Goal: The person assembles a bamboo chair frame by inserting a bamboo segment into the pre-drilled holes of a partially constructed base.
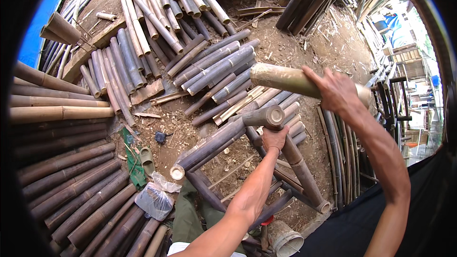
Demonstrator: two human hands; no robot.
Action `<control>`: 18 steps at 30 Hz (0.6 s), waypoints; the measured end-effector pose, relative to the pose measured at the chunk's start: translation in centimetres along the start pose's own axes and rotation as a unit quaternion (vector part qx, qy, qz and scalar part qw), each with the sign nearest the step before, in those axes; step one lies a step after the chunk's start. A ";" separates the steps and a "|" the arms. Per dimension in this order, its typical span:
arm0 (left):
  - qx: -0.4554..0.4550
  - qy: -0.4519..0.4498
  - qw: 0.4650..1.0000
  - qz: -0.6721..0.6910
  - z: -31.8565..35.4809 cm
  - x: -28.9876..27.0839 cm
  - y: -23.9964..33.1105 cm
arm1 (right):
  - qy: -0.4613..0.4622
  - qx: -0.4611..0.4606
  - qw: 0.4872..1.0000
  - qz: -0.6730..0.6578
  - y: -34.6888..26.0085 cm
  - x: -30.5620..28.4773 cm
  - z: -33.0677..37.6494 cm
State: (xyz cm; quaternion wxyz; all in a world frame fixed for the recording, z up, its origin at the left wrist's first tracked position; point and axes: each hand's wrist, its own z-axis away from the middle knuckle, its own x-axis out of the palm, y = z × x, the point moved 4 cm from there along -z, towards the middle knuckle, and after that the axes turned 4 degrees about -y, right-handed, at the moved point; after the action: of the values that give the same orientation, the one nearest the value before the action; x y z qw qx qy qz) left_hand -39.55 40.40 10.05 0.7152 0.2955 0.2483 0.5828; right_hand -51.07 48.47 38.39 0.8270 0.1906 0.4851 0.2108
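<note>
My right hand (337,90) is wrapped round a thick, pale green-brown bamboo length (281,77), raised above the ground at the right of centre. Its far-right end looks slightly blurred. Below it stands a frame of dark bamboo poles (214,143), joined at the corners, with pale cut ends showing. My left hand (275,139) grips this frame just under a short, stout bamboo end piece (264,117) at its top corner. The fingers of that hand are partly hidden behind the pole. The raised bamboo is apart from the frame.
Cut bamboo poles (209,74) lie stacked beyond the frame. Dark poles (81,190) fill the left side. A plastic-wrapped bundle (156,200), a sandal (147,160) and a small black object (161,137) lie left of the frame. A whitish bucket (288,240) is near the bottom.
</note>
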 end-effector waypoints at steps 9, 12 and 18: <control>-0.009 0.012 1.000 -0.026 -0.4 -1.1 -0.9 | -0.097 -0.138 0.982 0.081 -6.6 1.2 -4.8; -0.013 0.007 0.999 -0.036 0.0 -0.7 0.2 | -0.102 -0.174 0.974 0.106 -6.5 -2.3 -5.6; -0.021 -0.019 0.999 -0.036 0.0 -1.2 0.0 | -0.015 -0.103 0.994 0.025 -5.1 -1.5 -3.5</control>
State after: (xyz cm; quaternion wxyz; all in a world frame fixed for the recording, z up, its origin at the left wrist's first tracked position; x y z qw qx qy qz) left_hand -39.77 39.23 10.11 0.7462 0.2817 0.2328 0.5565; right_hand -53.96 43.76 35.20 0.8441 0.1200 0.4432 0.2770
